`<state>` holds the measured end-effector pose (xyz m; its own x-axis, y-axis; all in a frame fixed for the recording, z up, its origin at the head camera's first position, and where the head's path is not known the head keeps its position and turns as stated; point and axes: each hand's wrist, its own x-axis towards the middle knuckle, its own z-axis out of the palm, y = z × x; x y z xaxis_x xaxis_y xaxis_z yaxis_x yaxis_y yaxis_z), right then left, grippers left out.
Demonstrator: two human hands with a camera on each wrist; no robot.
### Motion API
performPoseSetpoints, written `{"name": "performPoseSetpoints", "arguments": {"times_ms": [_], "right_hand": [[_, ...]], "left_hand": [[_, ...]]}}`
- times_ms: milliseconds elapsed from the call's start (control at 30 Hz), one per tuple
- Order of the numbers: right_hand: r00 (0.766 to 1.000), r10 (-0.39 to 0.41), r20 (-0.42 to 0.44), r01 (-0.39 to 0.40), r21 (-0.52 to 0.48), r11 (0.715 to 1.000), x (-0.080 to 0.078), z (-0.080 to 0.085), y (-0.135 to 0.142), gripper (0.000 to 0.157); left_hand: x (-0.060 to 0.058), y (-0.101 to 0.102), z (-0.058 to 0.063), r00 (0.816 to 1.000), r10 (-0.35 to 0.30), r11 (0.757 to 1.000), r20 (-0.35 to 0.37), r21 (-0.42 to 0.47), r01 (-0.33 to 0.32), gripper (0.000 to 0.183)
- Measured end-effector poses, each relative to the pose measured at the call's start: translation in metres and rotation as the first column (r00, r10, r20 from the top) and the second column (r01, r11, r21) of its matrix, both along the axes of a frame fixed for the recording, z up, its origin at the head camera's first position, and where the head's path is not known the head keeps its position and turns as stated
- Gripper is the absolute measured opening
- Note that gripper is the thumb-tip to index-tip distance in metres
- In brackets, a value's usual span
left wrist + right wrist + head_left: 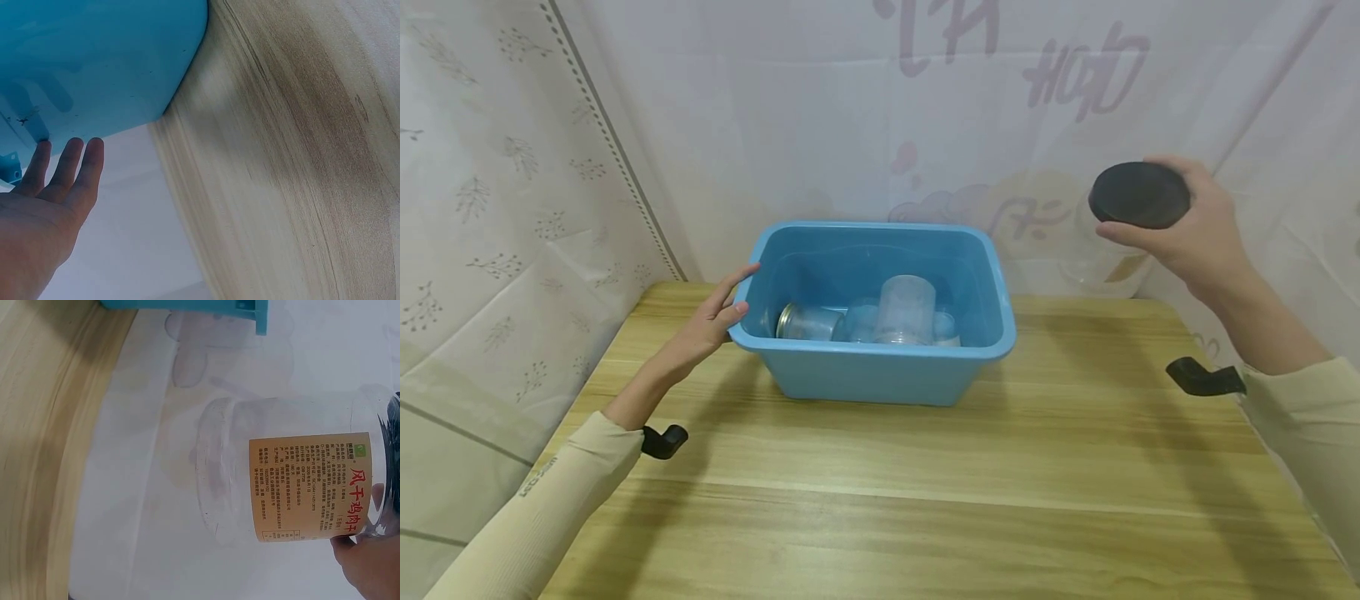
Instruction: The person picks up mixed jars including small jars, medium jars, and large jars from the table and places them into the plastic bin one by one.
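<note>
My right hand (1206,229) grips a clear plastic jar (240,469) by its black lid (1138,196), up in the air to the right of a blue plastic bin (865,375). A brown paper label (312,487) with red and black print wraps the jar, which looks see-through in the right wrist view. At the bin's left end, my left hand (707,325) rests against the rim, its fingers fairly straight. Inside the bin lie a jar with a gold lid (808,323), a cloudy clear container (906,308) and other clear pieces partly hidden by the front wall.
The bin stands near the back edge of a wood-grain table (925,483). Behind it hangs a pale printed curtain (820,125), and another with leaf sprigs (512,208) is on the left. Black camera mounts (664,442) stick out from both wrists.
</note>
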<state>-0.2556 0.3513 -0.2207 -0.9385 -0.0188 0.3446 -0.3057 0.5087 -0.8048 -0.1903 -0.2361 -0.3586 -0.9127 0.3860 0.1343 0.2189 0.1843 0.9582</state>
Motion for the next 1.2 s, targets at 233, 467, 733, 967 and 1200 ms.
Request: {"name": "performPoseSetpoints", "arguments": {"times_ms": [233,467,733,967,1200], "right_hand": [[1.0,-0.002,0.001,0.002,0.008,1.0,0.001,0.003,-0.007,0.083],[1.0,0.005,-0.004,-0.005,0.022,1.0,0.003,0.007,-0.013,0.084],[0.999,0.037,-0.006,-0.037,0.011,0.999,0.003,0.01,-0.017,0.083],[0.999,0.033,0.006,-0.033,0.036,0.999,0.004,0.014,-0.021,0.085],[0.998,0.056,-0.005,-0.056,0.024,0.998,0.002,0.017,-0.027,0.086]], "left_hand": [[-0.001,0.001,0.0,1.0,0.002,1.0,0.002,-0.003,-0.002,0.059],[0.0,0.0,0.001,1.0,-0.002,1.0,0.004,-0.007,0.002,0.059],[0.0,-0.001,-0.001,1.0,-0.001,1.0,0.003,-0.011,0.001,0.058],[-0.001,0.0,0.0,1.0,-0.007,1.0,0.006,0.003,0.007,0.058],[0.0,0.0,0.0,1.0,-0.003,1.0,0.0,-0.008,0.003,0.058]]}}
